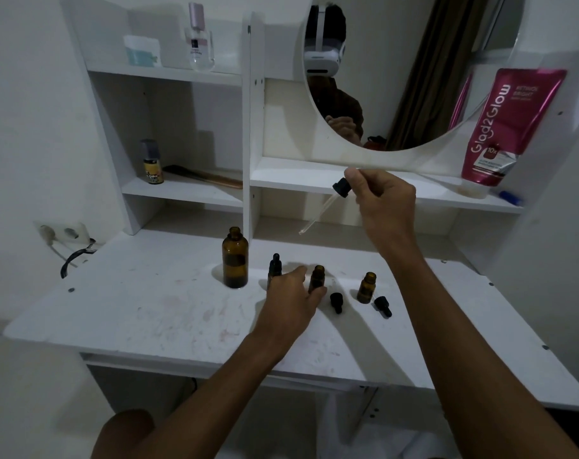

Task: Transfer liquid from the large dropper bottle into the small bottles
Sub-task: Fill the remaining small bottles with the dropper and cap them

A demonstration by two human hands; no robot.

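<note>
— Right hand?
— Raised above the white desk, fingertips pressed onto the black bulb of the dropper. Glass tube slanted down and to the left, tip in the air, well clear of every bottle.

— Left hand?
— Down on the desk, fingers loosely spread, wrapped about the middle small bottle. Thumb against its right side; whether gripped firmly, couldn't tell.

— Large bottle?
— Stood upright, amber, uncapped, left of the hand and apart from it. Dark band of liquid across the middle of the glass.

— Other small bottles?
— One still capped with its black dropper top, just behind the left knuckles, mostly hidden. One open bottle on the right, upright, apart from the hand.

— Loose caps?
— Two small black dropper caps, lying on their sides: one between the middle and right bottles, one just right of the right bottle.

— Anything behind?
— Round mirror above the shelf, pink tube leaning beside it on the right. Small yellow-labelled bottle and a comb on the left shelf; clear perfume bottle on top.
</note>
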